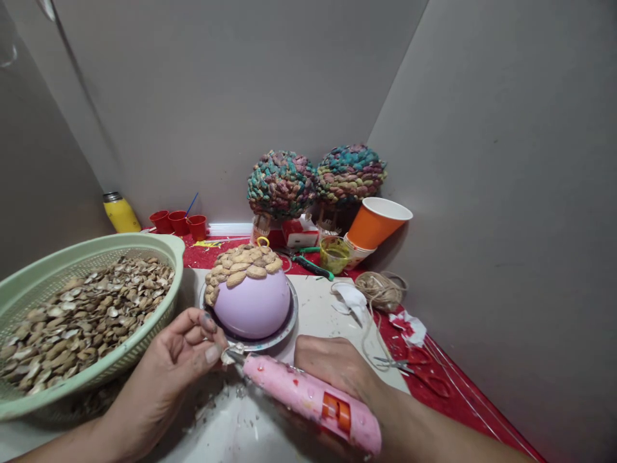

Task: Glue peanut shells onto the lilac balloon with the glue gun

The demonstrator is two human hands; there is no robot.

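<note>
My right hand is wrapped round a pink hot glue gun, its nozzle pointing left. The fingers of my left hand pinch a peanut shell, and the nozzle tip meets it. Just behind, a lilac balloon rests in a round metal dish. Overlapping peanut shells cover the balloon's top and left side. A green plastic colander full of loose shells stands to the left of my left hand.
Two coloured shell-covered balls stand by the back wall, near an orange paper cup and green-handled pliers. Twine and red-handled scissors lie at right. Red cups and a yellow bottle stand at back left.
</note>
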